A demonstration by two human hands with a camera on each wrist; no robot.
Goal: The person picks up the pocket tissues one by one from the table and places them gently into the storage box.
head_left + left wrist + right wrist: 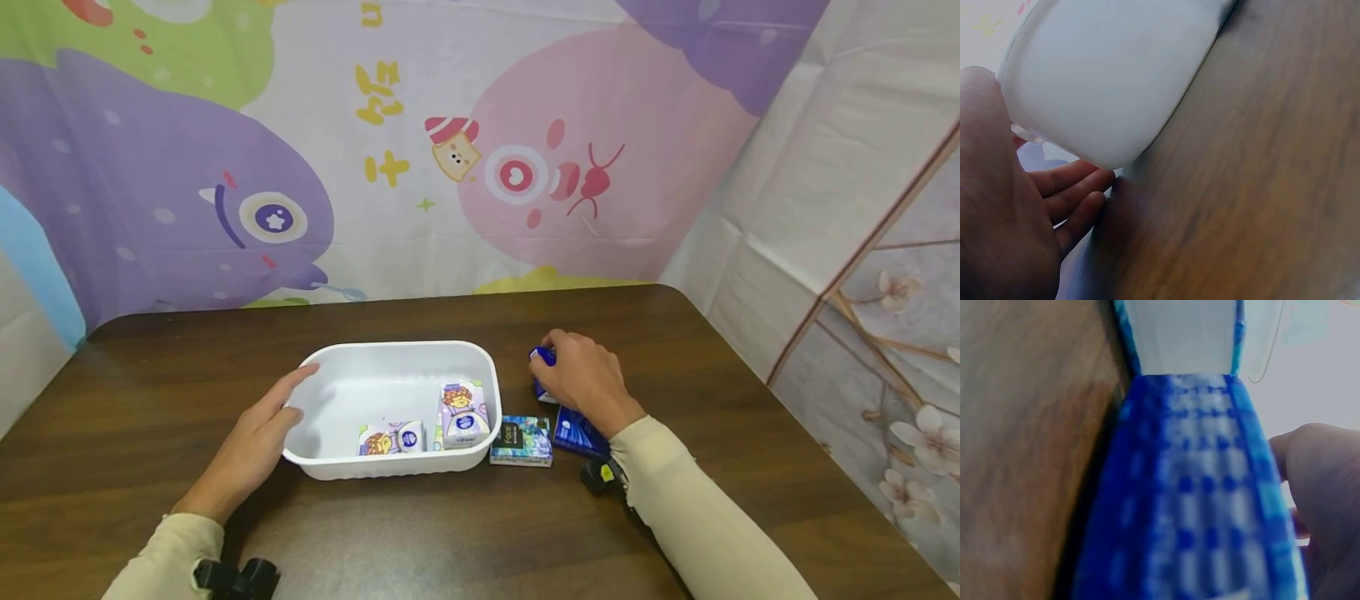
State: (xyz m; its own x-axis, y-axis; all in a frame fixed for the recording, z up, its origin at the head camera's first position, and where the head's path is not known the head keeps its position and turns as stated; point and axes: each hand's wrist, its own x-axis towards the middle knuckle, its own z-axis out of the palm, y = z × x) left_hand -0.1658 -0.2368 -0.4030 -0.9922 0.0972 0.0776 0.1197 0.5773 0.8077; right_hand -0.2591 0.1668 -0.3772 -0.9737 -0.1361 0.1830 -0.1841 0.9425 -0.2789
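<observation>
My left hand (258,442) holds the left end of a white plastic basin (480,358). Its thumb lies over the rim, and in the left wrist view the other fingers (1072,200) bend against the outside of the basin. Two small packs with a cartoon print are inside: one pack (378,439) lies near the front wall, the other pack (463,410) is at the right end. To the right of the basin, my right hand (588,375) grips a small dark blue pack (543,388) from above, covering part of it.
A second dark blue pack (577,433) lies under the right wrist, and a blue-green pack (525,442) marked "Face" sits beside it, close to the basin's right wall. The brown wooden table (390,533) ends at a cartoon-print curtain (397,233) at the back.
</observation>
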